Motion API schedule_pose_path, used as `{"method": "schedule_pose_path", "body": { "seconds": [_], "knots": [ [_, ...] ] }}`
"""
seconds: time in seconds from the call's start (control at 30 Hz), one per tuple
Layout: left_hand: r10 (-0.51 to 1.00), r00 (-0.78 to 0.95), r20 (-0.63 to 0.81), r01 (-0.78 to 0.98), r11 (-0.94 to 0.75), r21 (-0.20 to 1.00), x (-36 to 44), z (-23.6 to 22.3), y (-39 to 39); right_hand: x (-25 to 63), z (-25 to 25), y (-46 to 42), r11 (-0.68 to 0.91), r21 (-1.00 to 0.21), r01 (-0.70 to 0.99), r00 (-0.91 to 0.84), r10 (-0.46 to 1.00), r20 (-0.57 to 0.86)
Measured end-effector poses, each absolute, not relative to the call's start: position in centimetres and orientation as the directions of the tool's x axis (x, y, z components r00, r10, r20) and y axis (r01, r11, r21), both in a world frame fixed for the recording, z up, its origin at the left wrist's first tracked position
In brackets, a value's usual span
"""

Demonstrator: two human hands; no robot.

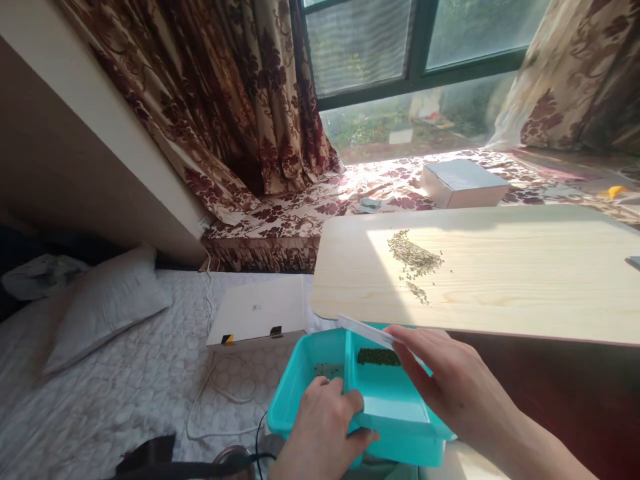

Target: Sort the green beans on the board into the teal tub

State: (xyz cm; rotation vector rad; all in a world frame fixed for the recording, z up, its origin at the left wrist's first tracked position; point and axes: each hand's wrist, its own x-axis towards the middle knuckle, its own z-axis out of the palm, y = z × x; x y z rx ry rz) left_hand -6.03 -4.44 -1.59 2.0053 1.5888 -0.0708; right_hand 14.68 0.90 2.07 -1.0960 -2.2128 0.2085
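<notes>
Head view: looking partway, small green beans (375, 357) are lying in the turquoise bin (387, 390), a loose bean pile (417, 259) is remaining at its one o'clock on the desk (510, 273). Right hand (450, 373) is gripping a white strip (367, 331); left hand (327, 417) is curling at eight, grip unclear.

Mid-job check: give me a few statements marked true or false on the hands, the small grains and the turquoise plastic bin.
1. The right hand holds a thin, flat white strip. True.
2. The left hand is over the pale wood-grain tabletop. False: it is at the turquoise two-compartment plastic bin.
3. Small brownish-green grains lie scattered on the tabletop. True.
4. The bin's right compartment holds no grains. False: dark green grains lie along its far side.
5. A flat white box lies on the pale quilted bedding. True.
</notes>
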Motion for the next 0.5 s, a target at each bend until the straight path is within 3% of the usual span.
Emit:
{"method": "schedule_pose_path", "body": {
  "seconds": [0.17,0.3,0.33,0.5],
  "knots": [
    [0.876,0.289,-0.386,0.906,-0.120,0.406,-6.0,-1.0,-5.0,15.4,2.5,1.3,0.568,-0.421,0.707,-0.371,0.806,0.462],
    [0.869,0.359,-0.341,0.897,-0.220,0.384,-5.4,-1.4,-4.6,19.9,2.7,1.2,0.397,-0.391,0.831,-0.174,0.851,0.495],
    [0.861,0.376,-0.344,0.894,-0.238,0.380,-5.1,-1.5,-4.5,21.1,2.7,1.0,0.344,-0.380,0.859,-0.158,0.883,0.442],
    [0.827,0.419,-0.374,0.886,-0.283,0.368,-3.6,-1.1,-3.3,25.1,1.4,0.5,0.031,-0.197,0.980,0.075,0.859,0.506]
  ]
}}
